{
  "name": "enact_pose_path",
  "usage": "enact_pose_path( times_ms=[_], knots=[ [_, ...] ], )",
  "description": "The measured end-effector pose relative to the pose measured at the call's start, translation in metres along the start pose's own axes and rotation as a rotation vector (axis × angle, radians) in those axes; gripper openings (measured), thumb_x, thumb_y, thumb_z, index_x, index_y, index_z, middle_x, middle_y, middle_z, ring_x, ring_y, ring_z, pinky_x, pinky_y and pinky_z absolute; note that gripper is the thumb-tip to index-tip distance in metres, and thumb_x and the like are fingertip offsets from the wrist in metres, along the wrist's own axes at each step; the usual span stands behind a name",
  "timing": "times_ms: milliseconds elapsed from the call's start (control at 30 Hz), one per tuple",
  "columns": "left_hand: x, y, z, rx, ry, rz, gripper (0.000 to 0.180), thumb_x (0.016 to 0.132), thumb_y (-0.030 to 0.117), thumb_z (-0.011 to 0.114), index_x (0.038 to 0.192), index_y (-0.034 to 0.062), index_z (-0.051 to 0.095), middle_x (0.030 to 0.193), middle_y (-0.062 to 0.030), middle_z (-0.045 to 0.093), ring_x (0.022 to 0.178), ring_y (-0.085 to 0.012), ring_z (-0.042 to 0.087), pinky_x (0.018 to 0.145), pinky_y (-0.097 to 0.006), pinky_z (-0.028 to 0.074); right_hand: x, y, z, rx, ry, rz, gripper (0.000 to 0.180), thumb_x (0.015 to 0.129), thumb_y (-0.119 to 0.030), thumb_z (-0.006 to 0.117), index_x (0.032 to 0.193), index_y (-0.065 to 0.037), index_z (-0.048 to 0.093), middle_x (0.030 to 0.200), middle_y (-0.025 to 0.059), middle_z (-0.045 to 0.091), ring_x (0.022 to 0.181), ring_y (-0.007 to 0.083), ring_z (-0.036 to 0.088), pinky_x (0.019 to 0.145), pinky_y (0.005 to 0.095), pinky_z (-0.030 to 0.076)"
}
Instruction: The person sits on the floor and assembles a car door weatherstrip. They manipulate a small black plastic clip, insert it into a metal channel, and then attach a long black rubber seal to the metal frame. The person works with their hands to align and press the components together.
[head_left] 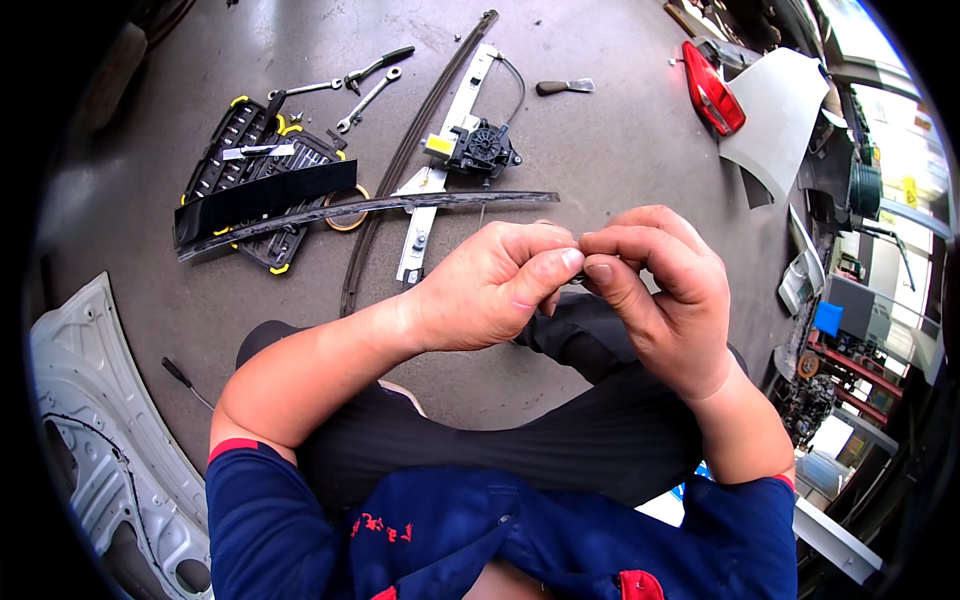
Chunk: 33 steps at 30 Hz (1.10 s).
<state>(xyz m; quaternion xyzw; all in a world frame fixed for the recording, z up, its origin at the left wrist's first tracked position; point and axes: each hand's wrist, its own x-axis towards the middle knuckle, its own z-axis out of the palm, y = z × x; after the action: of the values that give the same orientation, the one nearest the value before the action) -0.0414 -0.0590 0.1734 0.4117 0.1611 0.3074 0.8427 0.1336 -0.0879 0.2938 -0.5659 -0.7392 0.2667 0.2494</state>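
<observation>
Close together, your left hand [490, 290] and right hand [680, 300] meet fingertip to fingertip, thumbs and forefingers drawn nearly shut in a pinch, with a small dark piece [577, 279] between them. It shows only as a blackish sliver under your tips; your fingers cover most of it, so you cannot tell its full shape or kind from here.

Just beyond the grip, ahead and a little left, lies the window regulator [485, 147]: a pale metal rail, a black, ribbed round motor with a yellow label beside it, and a thin cable bowing out at the far end. A dark narrow strip [500, 198] lies across the rail, reaching left over a tape roll [361, 212], and a long curved seal [398, 180] runs along the rail's left side. Straight ahead of your grip sits a scraper [565, 87] with a dark handle.

Farther left, a glossy black panel [270, 202] lies over an open socket case [225, 150] with yellow catches, with wrenches [368, 100] beyond. Well off to the right and ahead are a red tail light [712, 90] and a white body panel [775, 120].
</observation>
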Motion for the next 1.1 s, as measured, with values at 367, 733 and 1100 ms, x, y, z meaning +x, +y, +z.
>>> enact_pose_path(
  times_ms=[367,733,1100],
  knots=[
    [0.0,0.007,-0.001,-0.081,-0.014,-0.069,0.043,0.112,0.031,0.046,0.123,-0.0022,0.071,0.079,0.0016,0.056,0.071,-0.0079,0.048,0.071,-0.029,0.048,-0.004,0.003,-0.001,-0.01,-0.049,0.041,0.025,0.084,0.004,0.075,0.108,-0.002,0.074,0.1,0.0117,0.066,0.089,0.0255,0.068,0.075,0.0351,0.056],
    [0.005,0.015,-0.007,0.338,0.022,-0.15,0.035,0.109,0.031,0.055,0.096,0.0016,0.069,0.078,0.0034,0.058,0.074,-0.0075,0.053,0.071,-0.027,0.047,-0.011,0.005,0.001,-0.299,-0.142,-0.087,0.017,0.087,-0.007,0.077,0.102,-0.005,0.069,0.088,0.0103,0.064,0.079,0.0313,0.065,0.072,0.0395,0.055],
    [0.004,0.005,-0.006,-0.128,0.114,-0.045,0.03,0.111,0.032,0.057,0.102,0.0058,0.068,0.086,0.0005,0.064,0.078,-0.0075,0.056,0.075,-0.026,0.049,-0.01,0.002,0.006,0.08,0.053,0.1,0.043,0.091,-0.001,0.074,0.133,0.001,0.066,0.099,0.0109,0.071,0.075,0.0175,0.065,0.07,0.0321,0.054]
  ],
)
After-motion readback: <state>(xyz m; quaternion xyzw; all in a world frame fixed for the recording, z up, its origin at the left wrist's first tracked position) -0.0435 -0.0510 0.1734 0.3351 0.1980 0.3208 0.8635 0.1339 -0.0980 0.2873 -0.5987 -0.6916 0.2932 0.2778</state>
